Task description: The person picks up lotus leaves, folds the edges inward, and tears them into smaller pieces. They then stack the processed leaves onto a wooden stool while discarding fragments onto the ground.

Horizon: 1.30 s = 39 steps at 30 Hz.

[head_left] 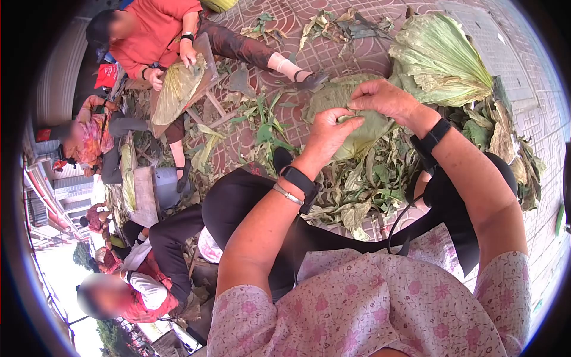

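Observation:
My left hand (328, 135) is closed in a pinch, thumb and forefinger close together. My right hand (385, 101) pinches too, and its fingertips meet those of my left. Whatever is between the fingertips is too small to make out. Just beneath both hands lies a broad, flat green leaf pile (333, 98), partly hidden by them. Loose dried and green leaf scraps (357, 178) are heaped between my knees, below that pile.
A large fan-shaped bundle of pale green leaves (440, 59) lies at the upper right. Opposite sits a person in a red top (157, 30), both hands on a leaf bundle (178, 89) over a wooden board. Other people sit at the left. Scraps litter the tiled pavement (285, 44).

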Tool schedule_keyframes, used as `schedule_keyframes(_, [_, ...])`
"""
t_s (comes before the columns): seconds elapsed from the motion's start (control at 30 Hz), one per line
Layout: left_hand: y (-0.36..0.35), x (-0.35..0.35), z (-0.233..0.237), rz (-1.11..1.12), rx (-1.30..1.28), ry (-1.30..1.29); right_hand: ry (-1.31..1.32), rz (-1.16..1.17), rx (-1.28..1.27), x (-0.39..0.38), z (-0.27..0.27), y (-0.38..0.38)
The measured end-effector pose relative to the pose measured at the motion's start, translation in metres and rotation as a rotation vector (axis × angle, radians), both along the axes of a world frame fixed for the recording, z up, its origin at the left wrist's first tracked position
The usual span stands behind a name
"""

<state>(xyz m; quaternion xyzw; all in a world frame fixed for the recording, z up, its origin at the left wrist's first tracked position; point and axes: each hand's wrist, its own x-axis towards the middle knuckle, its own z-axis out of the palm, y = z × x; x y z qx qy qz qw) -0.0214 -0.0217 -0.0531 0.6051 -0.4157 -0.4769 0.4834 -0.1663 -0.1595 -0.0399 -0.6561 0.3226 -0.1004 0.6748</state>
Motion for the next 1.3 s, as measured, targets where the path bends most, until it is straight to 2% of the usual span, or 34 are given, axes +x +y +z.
schedule_keyframes(0.23, [0.0, 0.001, -0.003, -0.007, -0.003, 0.046, 0.028, 0.133, -0.052, -0.002, -0.001, -0.005])
schedule_keyframes(0.33, [0.0, 0.001, -0.003, 0.005, -0.02, 0.041, 0.003, 0.061, 0.005, -0.001, -0.006, 0.001])
schedule_keyframes(0.53, [-0.001, 0.004, -0.002, 0.007, -0.026, 0.061, -0.034, -0.144, 0.329, -0.002, -0.006, 0.005])
schedule_keyframes(0.63, [-0.002, 0.003, 0.002, 0.021, -0.004, 0.012, -0.073, -0.105, 0.305, -0.002, -0.003, 0.0])
schedule_keyframes(0.73, [-0.003, 0.006, 0.003, 0.005, -0.014, -0.016, -0.009, 0.059, 0.08, -0.008, 0.006, -0.008])
schedule_keyframes(0.83, [-0.001, 0.005, 0.008, -0.027, 0.015, 0.023, 0.028, 0.067, 0.024, -0.006, 0.007, -0.006])
schedule_keyframes(1.13, [-0.002, 0.007, 0.003, -0.019, 0.069, 0.028, -0.043, 0.055, -0.025, -0.002, -0.005, 0.003])
schedule_keyframes(1.3, [-0.002, 0.006, 0.005, -0.004, -0.035, -0.085, -0.027, -0.086, 0.114, -0.002, -0.006, 0.01])
